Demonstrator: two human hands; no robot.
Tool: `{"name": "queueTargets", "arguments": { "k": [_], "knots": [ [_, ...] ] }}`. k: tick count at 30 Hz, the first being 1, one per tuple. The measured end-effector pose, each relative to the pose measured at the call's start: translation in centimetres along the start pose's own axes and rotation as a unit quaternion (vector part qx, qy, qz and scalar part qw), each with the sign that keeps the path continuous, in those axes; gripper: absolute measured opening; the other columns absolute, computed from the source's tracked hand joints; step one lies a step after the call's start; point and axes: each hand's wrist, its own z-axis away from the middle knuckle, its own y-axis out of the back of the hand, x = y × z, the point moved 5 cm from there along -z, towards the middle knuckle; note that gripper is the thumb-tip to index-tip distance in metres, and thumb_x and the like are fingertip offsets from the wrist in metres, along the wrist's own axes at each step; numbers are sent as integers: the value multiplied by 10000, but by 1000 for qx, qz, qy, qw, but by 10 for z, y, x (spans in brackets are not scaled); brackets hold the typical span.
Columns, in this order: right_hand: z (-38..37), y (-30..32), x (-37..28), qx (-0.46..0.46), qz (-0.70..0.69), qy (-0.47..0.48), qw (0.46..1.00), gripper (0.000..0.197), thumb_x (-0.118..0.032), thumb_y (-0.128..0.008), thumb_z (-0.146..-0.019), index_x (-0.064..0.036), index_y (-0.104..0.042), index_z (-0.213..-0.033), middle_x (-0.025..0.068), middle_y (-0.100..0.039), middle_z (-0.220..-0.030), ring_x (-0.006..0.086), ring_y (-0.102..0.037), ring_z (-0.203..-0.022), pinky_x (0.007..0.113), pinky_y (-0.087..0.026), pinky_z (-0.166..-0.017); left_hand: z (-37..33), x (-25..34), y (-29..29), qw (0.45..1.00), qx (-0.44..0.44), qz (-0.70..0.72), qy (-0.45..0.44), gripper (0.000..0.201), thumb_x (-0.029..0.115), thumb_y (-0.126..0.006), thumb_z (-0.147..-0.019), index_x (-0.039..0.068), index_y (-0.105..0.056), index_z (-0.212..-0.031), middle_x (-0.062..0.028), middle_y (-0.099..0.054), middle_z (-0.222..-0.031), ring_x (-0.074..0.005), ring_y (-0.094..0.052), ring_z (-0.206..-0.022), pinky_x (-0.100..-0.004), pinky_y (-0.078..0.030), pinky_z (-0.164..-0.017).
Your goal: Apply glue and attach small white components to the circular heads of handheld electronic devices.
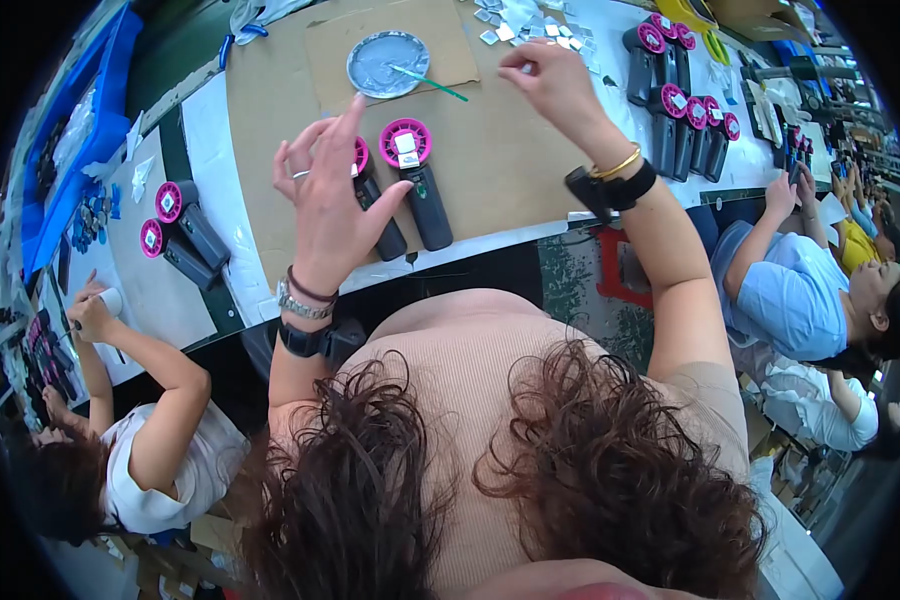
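Note:
My left hand (332,195) is open, fingers apart, over a black-handled device with a pink round head (361,153), which it partly covers. Beside it lies a second such device (428,205), like a handheld fan, with a white square on its pink spoked head; my thumb is close to its handle. Higher up to the right, my right hand (555,88) is closed in a pinch near scattered white and silvery squares (505,32). What it pinches, if anything, is too small to make out. A round dish of grey paste (370,50) with a green stick (440,86) stands between and beyond my hands.
Brown cardboard (260,130) covers the table before me. Several more pink-headed devices (670,125) stand at the right, and two (185,235) lie at the left. A blue bin (90,130) is at far left. Co-workers sit at left (170,460) and right (790,290).

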Motion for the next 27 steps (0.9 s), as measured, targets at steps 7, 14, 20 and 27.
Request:
{"name": "queueTargets", "arguments": {
  "k": [7, 14, 20, 27],
  "knots": [
    [5, -12, 57, -17, 85, -50, 995, 215, -231, -846, -955, -31, -834, -1032, 98, -771, -924, 203, -713, -817, 336, -565, -763, 19, -26, 17, 998, 42, -7, 39, 897, 355, -918, -848, 132, -521, -1621, -25, -660, -1498, -265, -493, -1417, -497, -154, -1255],
    [-3, -6, 31, -67, -66, -90, 992, 196, -213, -844, -935, -40, -834, -1025, 110, -759, -923, 265, -705, -893, 353, -567, -812, 31, -48, 14, 994, 72, 32, 77, 866, 337, -890, -864, 139, -516, -1620, -18, -652, -1522, -245, -484, -1412, -480, -181, -1230],
    [-21, -16, -100, -176, -198, 116, 957, 220, -193, -856, -967, -16, -790, -1081, 48, -691, -812, 102, -617, -737, 248, -517, -702, 36, -54, 4, 993, 68, 58, 70, 891, 283, -871, -851, 146, -483, -1642, -8, -660, -1516, -242, -477, -1426, -466, -171, -1232],
    [-47, -50, -181, -332, -134, 113, 927, 186, -190, -742, -913, -19, -792, -967, 234, -774, -923, 406, -760, -897, 484, -588, -800, 40, -65, -5, 990, 62, 89, 86, 898, 286, -872, -854, 134, -477, -1646, 9, -682, -1490, -240, -488, -1420, -470, -176, -1228]
  ]
}}
